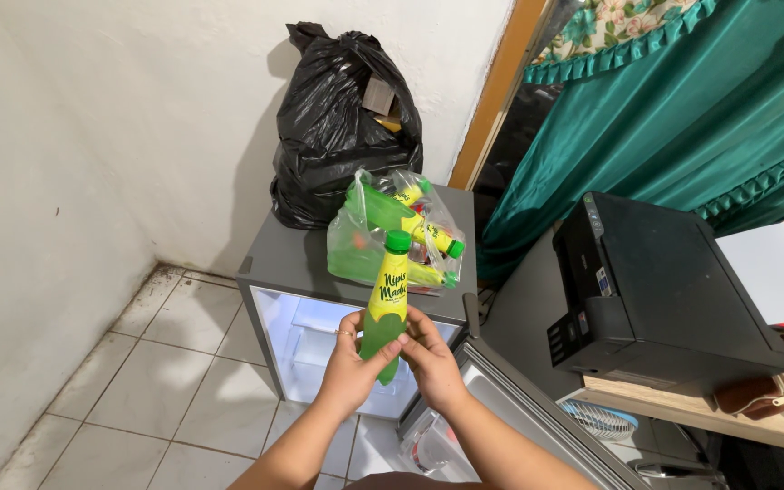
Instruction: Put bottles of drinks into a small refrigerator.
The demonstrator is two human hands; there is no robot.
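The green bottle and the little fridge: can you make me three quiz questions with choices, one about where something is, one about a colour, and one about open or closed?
1. Where is the clear bag of bottles?
A. On the floor
B. On top of the small fridge
C. On the printer

2. What colour is the cap of the held bottle?
A. Green
B. Red
C. White

3. How is the fridge door?
A. Shut
B. Taken off
C. Swung open

Answers:
1. B, the bag rests on the grey fridge top beside the black rubbish bag.
2. A, the cap above the yellow label is green, and the left hand and right hand both grip the bottle.
3. C, the lit inside of the fridge shows and the door hangs out to the side.
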